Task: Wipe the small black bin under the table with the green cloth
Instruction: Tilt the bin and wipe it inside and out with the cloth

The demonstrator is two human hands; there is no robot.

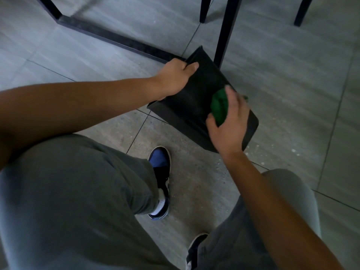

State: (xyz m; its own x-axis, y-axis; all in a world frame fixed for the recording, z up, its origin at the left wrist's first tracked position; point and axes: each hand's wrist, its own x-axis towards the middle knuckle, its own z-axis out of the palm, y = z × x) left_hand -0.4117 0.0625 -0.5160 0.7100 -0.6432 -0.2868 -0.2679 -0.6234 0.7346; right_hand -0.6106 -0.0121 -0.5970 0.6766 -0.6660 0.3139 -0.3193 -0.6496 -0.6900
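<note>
The small black bin [194,100] lies tipped on its side on the tiled floor, next to a black table leg. My left hand [175,76] grips its far left edge, thumb over the rim. My right hand [229,123] presses the bunched green cloth [219,106] against the bin's upper right side. Part of the cloth is hidden under my fingers.
A black table frame bar [109,36] runs across the floor behind the bin, and an upright table leg [226,30] stands just above it. Two chair legs [204,8] stand further back. My knees and shoes [159,168] fill the near floor.
</note>
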